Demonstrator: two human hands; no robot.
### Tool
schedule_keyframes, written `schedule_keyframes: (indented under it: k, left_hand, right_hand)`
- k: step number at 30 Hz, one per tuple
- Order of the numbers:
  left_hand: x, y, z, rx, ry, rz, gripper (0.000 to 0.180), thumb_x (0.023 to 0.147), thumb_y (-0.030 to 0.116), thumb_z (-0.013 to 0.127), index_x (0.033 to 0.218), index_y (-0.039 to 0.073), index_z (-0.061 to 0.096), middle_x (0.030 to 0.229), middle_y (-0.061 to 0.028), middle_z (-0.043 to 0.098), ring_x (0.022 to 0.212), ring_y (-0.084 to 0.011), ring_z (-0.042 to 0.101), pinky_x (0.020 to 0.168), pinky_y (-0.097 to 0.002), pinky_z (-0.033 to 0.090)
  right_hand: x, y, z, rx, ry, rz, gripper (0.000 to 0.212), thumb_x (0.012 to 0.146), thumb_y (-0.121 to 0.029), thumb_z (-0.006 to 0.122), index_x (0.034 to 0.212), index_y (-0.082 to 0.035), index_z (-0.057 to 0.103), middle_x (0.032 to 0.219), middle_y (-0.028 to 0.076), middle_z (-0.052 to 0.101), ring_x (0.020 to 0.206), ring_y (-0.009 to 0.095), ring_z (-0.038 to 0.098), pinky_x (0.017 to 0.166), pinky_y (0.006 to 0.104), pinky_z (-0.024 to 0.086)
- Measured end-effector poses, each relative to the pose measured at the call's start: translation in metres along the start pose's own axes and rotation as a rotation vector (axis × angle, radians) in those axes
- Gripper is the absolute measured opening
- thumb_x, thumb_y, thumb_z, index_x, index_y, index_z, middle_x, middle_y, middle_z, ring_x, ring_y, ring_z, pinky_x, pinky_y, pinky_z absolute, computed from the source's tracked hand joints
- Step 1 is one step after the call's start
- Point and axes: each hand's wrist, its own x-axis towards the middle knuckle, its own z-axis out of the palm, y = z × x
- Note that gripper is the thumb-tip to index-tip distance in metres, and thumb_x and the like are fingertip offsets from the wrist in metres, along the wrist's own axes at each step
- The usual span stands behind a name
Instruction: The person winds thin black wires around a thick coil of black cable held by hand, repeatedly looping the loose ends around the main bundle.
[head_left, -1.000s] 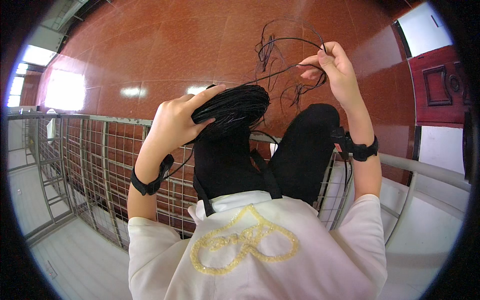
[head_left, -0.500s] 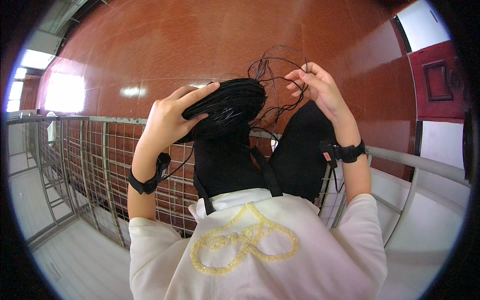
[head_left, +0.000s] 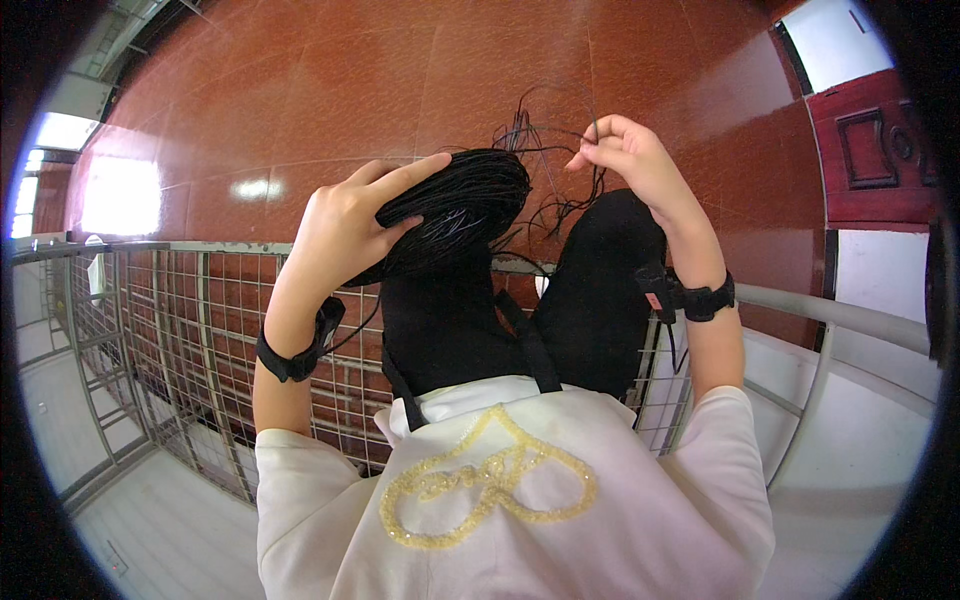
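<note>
One bundle of thin black cord (head_left: 455, 215), coiled into a thick hank, sits up in the air over the person's lap, centre of the head view. Left hand (head_left: 350, 225) has its grip wrapped round the hank's left end: index finger laid out straight along the top, thumb and the other fingers curled under it. Several loose strands (head_left: 540, 150) fan out of the hank's right end, too tangled to count. Right hand (head_left: 625, 155) is just to the right of the hank, grip pinched closed, thumb against fingertips, on one or a few of those strands; exact number cannot be told. Two hands in view, both the person's own. Two black wristbands, one per wrist: left wristband (head_left: 295, 350) and right wristband (head_left: 700, 298), each with a small black module on it. Below the hank are the person's two legs in black trousers (head_left: 460, 320), and two dark straps run down to a white top (head_left: 520, 500) with one gold beaded emblem on the chest. Behind the legs, one metal wire-grid railing (head_left: 160, 330) with a pale tube rail on the right. Beyond it, red-brown glossy tiled floor (head_left: 400, 80) and one dark red panelled door (head_left: 870, 150) at upper right.
</note>
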Motion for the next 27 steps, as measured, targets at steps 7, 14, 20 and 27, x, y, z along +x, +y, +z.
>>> schedule_keyframes:
  k: [7, 14, 20, 27]
  left_hand:
    - [0.000, -0.007, -0.001, -0.015, 0.002, -0.018, 0.059, 0.067, 0.005, 0.070, 0.123, 0.019, 0.054, 0.098, -0.0119, 0.061, 0.085, -0.0299, 0.061, 0.072, -0.0352, 0.049]
    - [-0.001, 0.002, -0.001, 0.011, -0.040, -0.037, 0.059, 0.067, 0.003, 0.069, 0.122, 0.019, 0.054, 0.096, -0.0119, 0.062, 0.081, -0.0300, 0.062, 0.070, -0.0350, 0.050]
    - [0.002, 0.002, 0.003, 0.015, -0.015, 0.008, 0.058, 0.067, 0.003, 0.069, 0.121, 0.019, 0.055, 0.096, -0.0120, 0.062, 0.082, -0.0303, 0.062, 0.070, -0.0360, 0.051]
    - [0.004, 0.000, 0.002, 0.042, -0.034, 0.006, 0.056, 0.068, 0.005, 0.069, 0.120, 0.019, 0.055, 0.100, -0.0117, 0.062, 0.086, -0.0310, 0.062, 0.073, -0.0357, 0.052]
  right_hand:
    - [-0.001, -0.007, -0.005, 0.342, -0.315, 0.127, 0.014, 0.082, -0.011, 0.058, 0.089, 0.000, 0.055, 0.113, 0.018, 0.058, 0.085, 0.014, 0.062, 0.075, 0.0238, 0.050]
    - [0.008, -0.013, 0.020, 0.198, -0.307, 0.009, 0.027, 0.084, -0.001, 0.054, 0.110, -0.001, 0.060, 0.110, 0.012, 0.058, 0.076, 0.011, 0.060, 0.066, 0.0231, 0.051]
    - [0.022, -0.014, 0.036, -0.347, -0.323, -0.320, 0.043, 0.070, -0.004, 0.071, 0.112, -0.013, 0.063, 0.102, 0.002, 0.060, 0.083, 0.010, 0.056, 0.070, 0.0245, 0.045]
    - [0.030, -0.017, 0.046, -0.559, -0.313, -0.390, 0.057, 0.062, -0.021, 0.079, 0.116, -0.013, 0.060, 0.118, 0.007, 0.054, 0.108, 0.022, 0.050, 0.092, 0.0325, 0.042]
